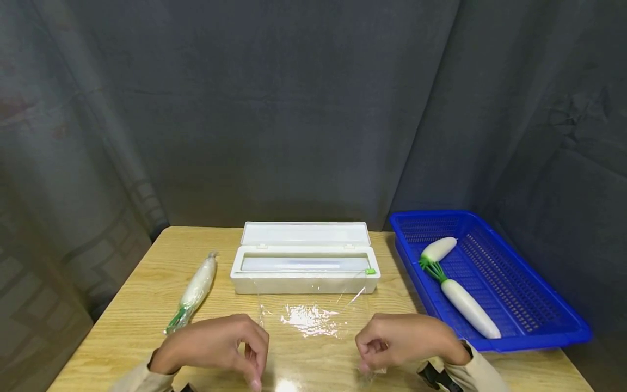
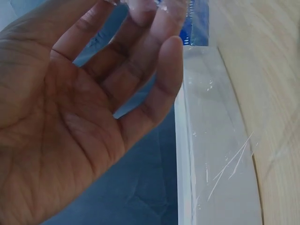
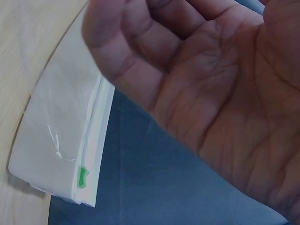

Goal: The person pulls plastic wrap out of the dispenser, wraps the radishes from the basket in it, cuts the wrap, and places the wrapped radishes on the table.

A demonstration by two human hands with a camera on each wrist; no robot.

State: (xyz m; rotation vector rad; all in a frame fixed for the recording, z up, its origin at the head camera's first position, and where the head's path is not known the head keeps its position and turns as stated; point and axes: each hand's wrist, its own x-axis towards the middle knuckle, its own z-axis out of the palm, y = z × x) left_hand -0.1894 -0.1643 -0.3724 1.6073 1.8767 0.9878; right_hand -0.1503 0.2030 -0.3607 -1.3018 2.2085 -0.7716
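Observation:
A sheet of clear cling film [image 1: 311,320] stretches toward me from a white cling film box [image 1: 303,286], glinting over the table. My left hand [image 1: 220,345] pinches its near left edge between thumb and fingers; in the left wrist view, film shines at those fingertips [image 2: 161,14]. At the near right edge, my right hand [image 1: 406,340] pinches the film with curled fingers, a crumpled bit showing below them. The box's lid [image 1: 306,234] stands open behind the film roll [image 1: 303,264]. A green slide cutter [image 1: 370,271] sits at the right end of its front rim.
Left of the box, a white radish [image 1: 200,283] with green stems lies wrapped in film. On the right stands a blue basket [image 1: 553,291] holding a longer radish [image 1: 470,309] and a shorter radish [image 1: 439,250], both unwrapped. A dark curtain [image 1: 294,109] hangs behind the wooden table [image 1: 147,261].

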